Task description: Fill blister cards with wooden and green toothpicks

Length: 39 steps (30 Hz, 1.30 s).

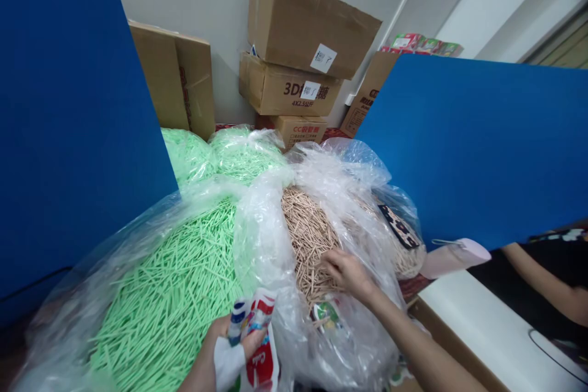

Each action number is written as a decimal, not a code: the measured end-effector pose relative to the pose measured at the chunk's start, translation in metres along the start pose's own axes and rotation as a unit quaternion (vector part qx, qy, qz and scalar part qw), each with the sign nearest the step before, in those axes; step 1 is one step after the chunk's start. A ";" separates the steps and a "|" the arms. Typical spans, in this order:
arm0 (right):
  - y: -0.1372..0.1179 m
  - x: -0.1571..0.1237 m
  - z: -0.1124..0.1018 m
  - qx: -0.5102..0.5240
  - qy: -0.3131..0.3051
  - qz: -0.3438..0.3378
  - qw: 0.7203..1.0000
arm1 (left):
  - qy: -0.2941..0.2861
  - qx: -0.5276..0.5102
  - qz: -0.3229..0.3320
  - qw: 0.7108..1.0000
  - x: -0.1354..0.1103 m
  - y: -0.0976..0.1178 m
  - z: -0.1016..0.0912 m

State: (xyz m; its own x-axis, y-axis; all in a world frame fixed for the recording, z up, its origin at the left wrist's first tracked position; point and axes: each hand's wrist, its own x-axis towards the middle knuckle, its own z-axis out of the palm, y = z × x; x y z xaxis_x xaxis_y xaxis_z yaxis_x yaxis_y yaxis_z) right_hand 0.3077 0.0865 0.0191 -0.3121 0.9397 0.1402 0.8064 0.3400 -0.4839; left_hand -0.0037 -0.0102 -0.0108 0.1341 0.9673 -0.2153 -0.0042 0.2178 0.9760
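My left hand (236, 343), low in the middle, is wrapped round printed plastic packets (261, 361), red and white with "Cola" lettering. There is something white around its fingers. Thin brown sticks (305, 226) fill an opened clear plastic bag (269, 245). Over these sticks is my right hand (346, 271), its fingers curled together and touching the pile; whatever they may pinch is hidden. Just below it, a green and white printed packet (327, 315) lies in the plastic. Light green sticks (184, 288) heap up in another open clear bag, to the left of both hands.
Blue panels (482, 147) rise on both sides. Cardboard boxes (298, 24) are stacked against the back wall. A patterned dark pouch (399, 226) lies on a bag, near a pink cylinder (454, 257). At right are a white surface (478, 324) and another person's arm (542, 282).
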 end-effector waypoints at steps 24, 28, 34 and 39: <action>-0.148 -0.015 -0.025 0.017 0.221 -0.296 0.929 | 0.027 0.132 0.124 0.983 0.000 0.042 0.002; -0.148 -0.019 -0.027 -0.026 0.200 -0.335 0.920 | 0.035 0.121 0.139 0.982 0.000 0.044 0.001; -0.155 -0.016 -0.030 0.167 0.087 -0.149 0.971 | 0.087 0.236 0.245 0.937 0.002 0.038 -0.006; -0.148 -0.006 -0.021 0.404 -0.002 0.098 0.910 | 0.083 0.281 0.369 0.882 0.006 0.030 -0.019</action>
State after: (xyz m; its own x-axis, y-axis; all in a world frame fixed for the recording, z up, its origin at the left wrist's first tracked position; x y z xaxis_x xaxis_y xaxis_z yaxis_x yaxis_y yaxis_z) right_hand 0.2010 0.0315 0.1074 -0.2050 0.9786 -0.0200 0.2154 0.0252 -0.9762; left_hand -0.0215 0.0040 0.0165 0.1540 0.8347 0.5288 0.4685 -0.5329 0.7047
